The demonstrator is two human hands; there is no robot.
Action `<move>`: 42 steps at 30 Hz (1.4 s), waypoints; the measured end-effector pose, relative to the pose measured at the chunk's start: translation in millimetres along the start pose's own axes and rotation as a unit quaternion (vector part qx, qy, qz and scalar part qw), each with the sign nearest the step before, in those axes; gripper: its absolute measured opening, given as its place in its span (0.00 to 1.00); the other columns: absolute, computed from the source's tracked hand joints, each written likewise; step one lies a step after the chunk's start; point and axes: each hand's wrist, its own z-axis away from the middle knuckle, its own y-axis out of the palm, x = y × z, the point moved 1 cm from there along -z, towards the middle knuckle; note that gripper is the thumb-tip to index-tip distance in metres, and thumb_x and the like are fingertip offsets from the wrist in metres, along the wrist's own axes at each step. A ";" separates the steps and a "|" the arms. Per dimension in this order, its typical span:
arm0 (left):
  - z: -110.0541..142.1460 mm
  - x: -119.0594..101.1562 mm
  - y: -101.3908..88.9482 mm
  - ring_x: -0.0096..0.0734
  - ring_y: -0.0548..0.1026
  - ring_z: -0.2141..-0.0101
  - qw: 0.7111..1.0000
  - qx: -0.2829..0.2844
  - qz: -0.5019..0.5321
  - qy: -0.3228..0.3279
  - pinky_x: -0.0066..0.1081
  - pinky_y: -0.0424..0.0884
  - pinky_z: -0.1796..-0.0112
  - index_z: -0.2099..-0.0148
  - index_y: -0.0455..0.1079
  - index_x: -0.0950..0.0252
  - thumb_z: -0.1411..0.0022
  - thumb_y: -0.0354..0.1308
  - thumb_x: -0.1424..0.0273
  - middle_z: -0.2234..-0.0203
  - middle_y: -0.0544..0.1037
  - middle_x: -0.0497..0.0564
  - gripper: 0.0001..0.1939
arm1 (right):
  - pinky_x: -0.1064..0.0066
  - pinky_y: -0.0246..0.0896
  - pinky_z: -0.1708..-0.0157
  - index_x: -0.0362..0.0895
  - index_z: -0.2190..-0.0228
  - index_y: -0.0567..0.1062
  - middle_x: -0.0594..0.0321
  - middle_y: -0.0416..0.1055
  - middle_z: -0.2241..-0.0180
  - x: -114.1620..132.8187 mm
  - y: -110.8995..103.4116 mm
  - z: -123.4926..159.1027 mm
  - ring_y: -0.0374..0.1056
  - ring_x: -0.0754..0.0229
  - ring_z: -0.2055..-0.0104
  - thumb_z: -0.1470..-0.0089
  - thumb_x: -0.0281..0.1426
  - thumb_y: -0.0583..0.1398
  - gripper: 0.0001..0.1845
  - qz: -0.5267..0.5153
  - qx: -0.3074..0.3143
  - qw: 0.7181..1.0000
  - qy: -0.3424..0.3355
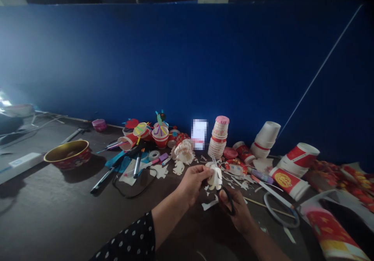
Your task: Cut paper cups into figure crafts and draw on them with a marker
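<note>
My left hand [194, 183] pinches a white paper cup cut into lobes [215, 178], holding it up over the dark table [52, 214]. My right hand [238, 214] grips black-handled scissors [227, 200] just below that piece, and the blades are hidden behind the paper and fingers. White paper scraps [210, 204] lie scattered under both hands. A frilled white paper cup [184, 152] sits beyond them.
A red bowl with a gold inside [67, 154] stands at the left. Stacked paper cups [218, 138] and red-and-white cups [298, 159] line the blue wall [175, 58]. Markers [137, 164], a tape roll [154, 155] and a wire hoop [281, 211] lie around.
</note>
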 end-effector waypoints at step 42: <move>-0.8 -4.9 -4.4 0.17 0.58 0.86 0.998 -0.008 -0.054 0.015 0.22 0.52 0.81 0.80 0.65 0.69 0.61 0.64 0.66 0.89 0.64 0.43 0.12 | 0.77 0.37 0.84 0.43 0.83 0.60 0.72 0.48 0.86 -1.8 -3.5 -0.5 0.43 0.72 0.84 0.56 0.51 0.56 0.24 -0.059 0.037 0.997 0.034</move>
